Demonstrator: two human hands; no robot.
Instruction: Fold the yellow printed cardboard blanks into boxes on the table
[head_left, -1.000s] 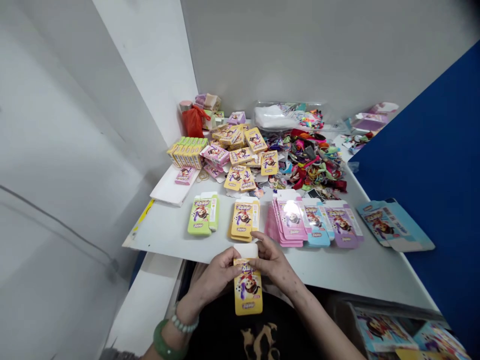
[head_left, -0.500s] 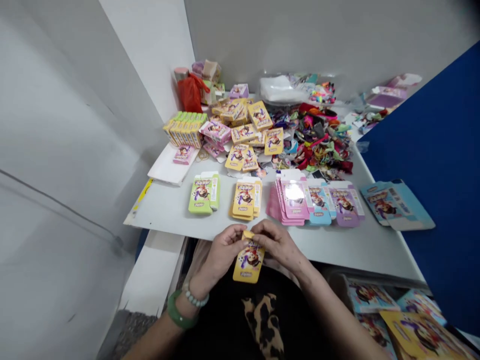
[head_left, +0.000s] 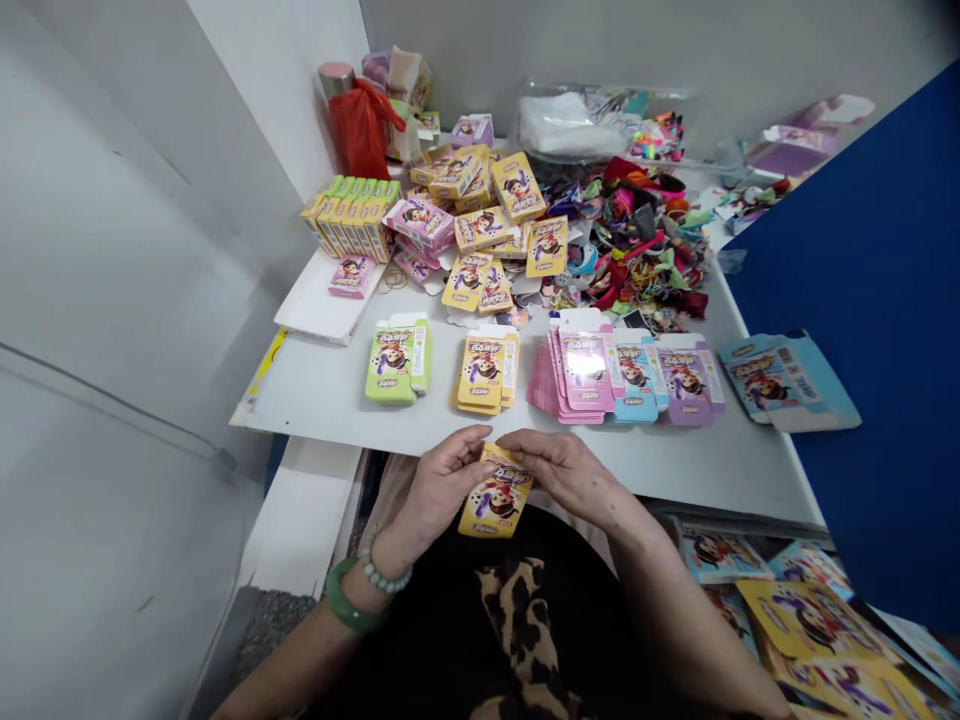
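Note:
A small yellow printed card box (head_left: 495,500) is held over my lap, just off the front edge of the table. My left hand (head_left: 442,485) grips its upper left side, thumb on the printed face. Against the top right edge of the box lies my right hand (head_left: 562,470), its fingers together and bent over that end; the fingertips are partly hidden. Beyond my hands a row of flat cartons lies on the table: green (head_left: 397,360), yellow (head_left: 486,372), a pink stack (head_left: 585,375), blue (head_left: 636,380) and purple (head_left: 686,385).
Filled yellow boxes (head_left: 517,188) are heaped at the back, beside a pile of colourful hair ties (head_left: 637,240). Yellow-green boxes (head_left: 352,215) stand at the left near a red bag (head_left: 364,130). A blue carton (head_left: 787,380) overhangs the right edge. Below right are more cartons (head_left: 817,620).
My right hand's fingers have shifted from pinching the box's top flap to lying over its top right edge. The box has tilted slightly, and the camera view has dipped.

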